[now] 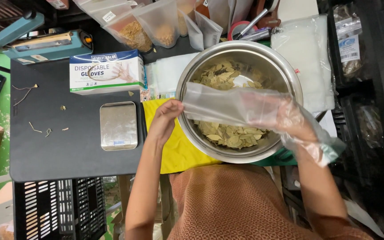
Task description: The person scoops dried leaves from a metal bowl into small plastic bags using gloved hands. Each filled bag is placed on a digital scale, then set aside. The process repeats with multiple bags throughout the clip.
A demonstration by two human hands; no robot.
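— Hands first: what is each one doing?

— The left hand [167, 116] is bare, and its fingers [177, 106] are pinched narrow on the left end of a clear plastic bag [227, 103]. The right hand [290, 119] is inside the bag's other end, so the film covers it like a loose sleeve down past the wrist; the fingers look loosely curled against the plastic from within, though the film blurs them.

— Where does the bag lie?

— Stretched crosswise over a steel bowl [290, 71], its long axis running left to right between the two hands, hanging just above the dried leaves [234, 133] that fill the bowl's bottom. I cannot tell whether it touches them.

— Which hand is nearer the leaves?

— The right one, over the bowl's right side, with leaves just below and to its left. The left hand sits at the bowl's left rim, above a yellow cloth [178, 151].

— And around them?

— The bowl stands toward the right edge of the table [58, 155]. Left of it, on the dark table top, lies a small flat scale [118, 125] with a steel plate, and behind that a box of disposable gloves [106, 71]. At the far left corner is a teal heat sealer [41, 42]. Along the far edge stand filled pouches [143, 26], and a stack of clear bags [305, 53] lies right of the bowl. A black crate [58, 209] sits below the near edge.
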